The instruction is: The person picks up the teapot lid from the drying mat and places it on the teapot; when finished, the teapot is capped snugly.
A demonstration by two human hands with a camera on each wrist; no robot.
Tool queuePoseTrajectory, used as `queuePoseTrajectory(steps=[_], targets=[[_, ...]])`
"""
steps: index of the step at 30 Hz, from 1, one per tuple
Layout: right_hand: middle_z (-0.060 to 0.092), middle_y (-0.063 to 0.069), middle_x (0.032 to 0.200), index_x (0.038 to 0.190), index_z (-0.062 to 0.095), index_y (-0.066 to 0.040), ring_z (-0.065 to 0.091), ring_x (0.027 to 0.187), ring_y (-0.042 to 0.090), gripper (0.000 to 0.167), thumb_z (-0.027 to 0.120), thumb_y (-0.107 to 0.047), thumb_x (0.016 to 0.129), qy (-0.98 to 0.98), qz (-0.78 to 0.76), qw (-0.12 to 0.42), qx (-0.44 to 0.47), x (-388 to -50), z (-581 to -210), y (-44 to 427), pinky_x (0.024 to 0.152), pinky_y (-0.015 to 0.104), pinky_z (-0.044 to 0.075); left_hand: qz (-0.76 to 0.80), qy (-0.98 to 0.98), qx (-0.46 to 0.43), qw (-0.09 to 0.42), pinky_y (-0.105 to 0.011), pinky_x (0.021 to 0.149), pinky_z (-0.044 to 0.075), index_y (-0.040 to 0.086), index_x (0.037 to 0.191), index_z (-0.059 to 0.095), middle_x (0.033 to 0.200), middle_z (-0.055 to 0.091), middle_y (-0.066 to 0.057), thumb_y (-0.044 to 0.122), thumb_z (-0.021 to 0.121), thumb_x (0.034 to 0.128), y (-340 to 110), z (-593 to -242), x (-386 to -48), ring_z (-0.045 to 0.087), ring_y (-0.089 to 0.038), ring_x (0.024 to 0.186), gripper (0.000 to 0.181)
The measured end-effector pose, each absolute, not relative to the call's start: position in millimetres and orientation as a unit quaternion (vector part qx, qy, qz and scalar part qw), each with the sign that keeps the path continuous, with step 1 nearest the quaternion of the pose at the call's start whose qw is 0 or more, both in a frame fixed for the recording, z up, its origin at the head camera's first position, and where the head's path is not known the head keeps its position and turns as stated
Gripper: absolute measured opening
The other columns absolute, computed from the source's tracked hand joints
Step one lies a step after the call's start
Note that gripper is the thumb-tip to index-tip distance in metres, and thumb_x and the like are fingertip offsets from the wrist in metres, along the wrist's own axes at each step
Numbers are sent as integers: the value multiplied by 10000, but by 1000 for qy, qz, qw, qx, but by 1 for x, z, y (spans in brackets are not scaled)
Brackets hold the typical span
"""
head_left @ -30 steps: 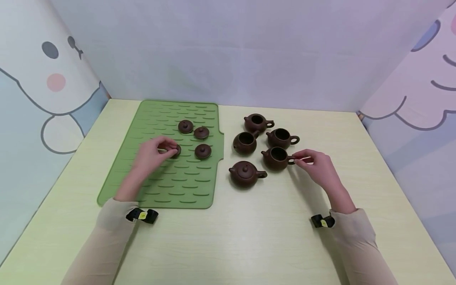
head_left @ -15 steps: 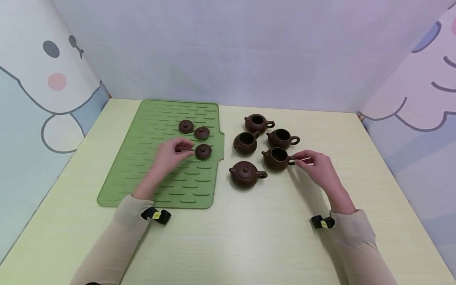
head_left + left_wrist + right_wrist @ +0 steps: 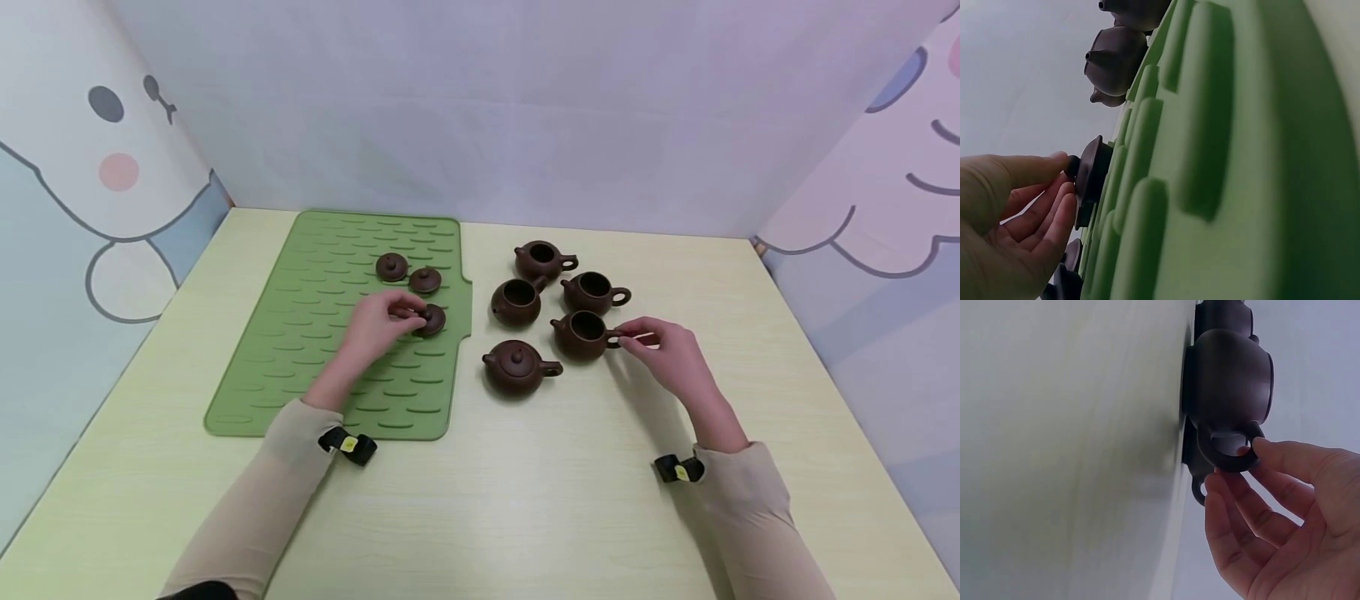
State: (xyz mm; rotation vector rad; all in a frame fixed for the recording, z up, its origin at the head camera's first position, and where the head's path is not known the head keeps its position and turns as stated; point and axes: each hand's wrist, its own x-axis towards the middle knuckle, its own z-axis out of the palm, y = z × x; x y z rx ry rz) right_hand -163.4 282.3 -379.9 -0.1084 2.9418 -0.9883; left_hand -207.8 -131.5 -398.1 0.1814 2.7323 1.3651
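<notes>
On the green mat [image 3: 300, 367], my left hand [image 3: 371, 325] is at the rightmost dark lid [image 3: 433, 321]. The left wrist view shows the hand [image 3: 1016, 212] pinching the round knob of a lid [image 3: 1090, 178] between thumb and fingers, with its disc close to the mat. Whether a second lid is under the fingers, I cannot tell. My right hand [image 3: 671, 354] pinches the handle of a lidless teapot [image 3: 581, 337], which stands upright on the table. In the right wrist view, thumb and fingertips of the hand [image 3: 1297, 519] hold that handle [image 3: 1229, 461].
Two more lids [image 3: 392, 267] [image 3: 425, 280] lie farther back on the mat. Three lidless teapots [image 3: 540, 259] [image 3: 517, 302] [image 3: 590, 292] stand behind the held one. A lidded teapot [image 3: 517, 367] sits nearer, right of the mat. A wall [image 3: 495, 125] rises behind the table.
My left hand has moved right across the mat to the rightmost lid; a separate lid seen at its fingertips a second ago no longer shows apart. The right hand and teapots have stayed put.
</notes>
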Motion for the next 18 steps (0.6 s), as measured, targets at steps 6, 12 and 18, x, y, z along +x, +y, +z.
queuePoseTrajectory(steps=[6, 12, 18], targets=[[727, 161, 1136, 1202, 687, -69, 678, 1075, 363, 282, 629, -247, 990, 945, -325, 7, -46, -166, -384, 281, 830, 356, 522, 442, 894, 52, 46, -407, 844, 556, 103, 1110, 703, 1124, 726, -118, 137, 732, 910, -127, -397, -209, 686, -272, 1012, 205], [743, 147, 1110, 1192, 695, -78, 689, 1062, 336, 257, 646, -215, 981, 940, -336, -5, -61, -167, -385, 279, 796, 191, 495, 431, 900, 50, 40, -400, 826, 552, 112, 1072, 695, 1087, 725, -117, 152, 730, 914, -126, -398, -211, 681, -264, 984, 167], [746, 125, 1119, 1151, 719, -76, 688, 1049, 305, 222, 651, -196, 977, 939, -337, -8, -63, -169, -386, 277, 831, 232, 494, 421, 905, 52, 33, -406, 823, 556, 110, 1057, 702, 1057, 733, -123, 163, 733, 912, -125, -398, -212, 691, -263, 961, 158]])
